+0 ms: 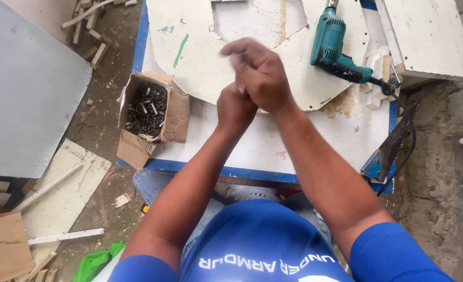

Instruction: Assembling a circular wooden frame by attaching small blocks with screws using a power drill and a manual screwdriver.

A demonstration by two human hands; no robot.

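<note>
**Hands clasped over round board, drill idle at right**

Left to right. Grey sheet lies on the floor. An open box of dark screws sits at the table's left edge, flaps splayed. At centre the left hand is balled into a fist, forearm running up from lower left. The right hand is cupped over it, touching, fingers curled and blurred; I cannot tell whether anything is pinched between them. Both hover above the near rim of the round white board lying flat on the table. The teal drill lies on the board's right side, long axis pointing away, chuck toward the far edge, grip toward the right. A saw leans off the right corner.
</note>
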